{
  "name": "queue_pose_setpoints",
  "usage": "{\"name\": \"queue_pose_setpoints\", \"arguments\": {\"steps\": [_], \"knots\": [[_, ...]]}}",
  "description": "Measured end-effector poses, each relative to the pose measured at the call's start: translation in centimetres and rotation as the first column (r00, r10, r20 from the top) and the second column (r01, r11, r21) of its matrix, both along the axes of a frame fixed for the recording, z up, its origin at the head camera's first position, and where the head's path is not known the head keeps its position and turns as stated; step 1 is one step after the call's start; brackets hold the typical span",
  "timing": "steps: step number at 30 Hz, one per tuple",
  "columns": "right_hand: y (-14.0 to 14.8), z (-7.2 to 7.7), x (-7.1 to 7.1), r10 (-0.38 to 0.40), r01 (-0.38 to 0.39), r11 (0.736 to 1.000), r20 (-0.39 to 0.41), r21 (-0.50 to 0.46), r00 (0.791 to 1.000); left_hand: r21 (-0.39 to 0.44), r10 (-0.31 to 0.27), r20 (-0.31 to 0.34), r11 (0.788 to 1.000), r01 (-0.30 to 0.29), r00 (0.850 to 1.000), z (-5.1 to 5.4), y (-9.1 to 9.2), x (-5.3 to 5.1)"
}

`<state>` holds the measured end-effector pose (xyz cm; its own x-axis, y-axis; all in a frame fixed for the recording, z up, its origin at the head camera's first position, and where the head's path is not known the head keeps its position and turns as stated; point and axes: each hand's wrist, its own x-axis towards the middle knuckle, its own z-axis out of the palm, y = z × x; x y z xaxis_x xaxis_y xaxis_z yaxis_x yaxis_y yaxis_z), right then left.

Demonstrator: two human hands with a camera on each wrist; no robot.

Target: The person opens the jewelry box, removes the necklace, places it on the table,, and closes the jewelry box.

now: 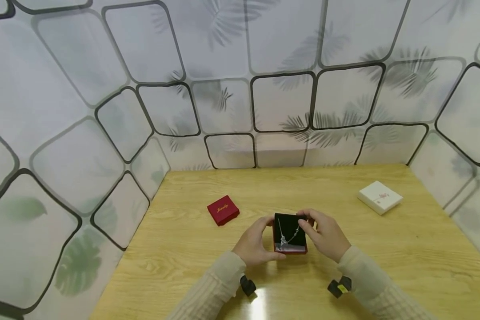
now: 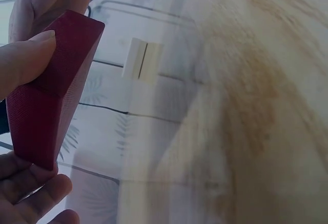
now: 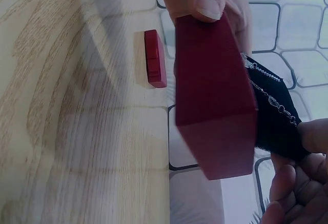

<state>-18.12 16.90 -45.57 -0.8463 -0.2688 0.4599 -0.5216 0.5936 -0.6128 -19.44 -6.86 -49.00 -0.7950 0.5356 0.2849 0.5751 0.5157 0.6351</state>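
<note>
In the head view, a dark red jewelry box base [image 1: 296, 253] is held up above the table, with my left hand [image 1: 257, 245] gripping its left side. My right hand [image 1: 325, 233] pinches the upper right edge of a black insert [image 1: 290, 221] between thumb and fingers. Across the insert hangs a silver necklace [image 1: 284, 241] with a sparkling pendant. From the right wrist view, the insert [image 3: 279, 126] sticks out of the tilted box [image 3: 215, 75], and my left thumb presses the box wall. The inside of the box is hidden.
A red lid [image 1: 223, 210] with gold lettering lies to the left on the wooden table [image 1: 176, 249]. At the far right sits a white box [image 1: 380, 197] with a pink print. Patterned curtain-like walls [image 1: 282, 102] enclose the table's back and sides.
</note>
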Motion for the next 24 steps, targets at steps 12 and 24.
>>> {"name": "queue_pose_setpoints", "arguments": {"steps": [12,24], "knots": [[0.22,-0.17,-0.14,0.007,-0.004,0.998,0.04,-0.063,0.999,-0.083,-0.02,0.026,0.996,0.022,0.999,-0.62,-0.16,-0.08],[0.21,-0.49,-0.1,-0.001,0.005,0.998,0.065,-0.069,0.998,-0.139,0.01,0.042,0.99,-0.004,0.999,-0.91,-0.55,0.06]]}}
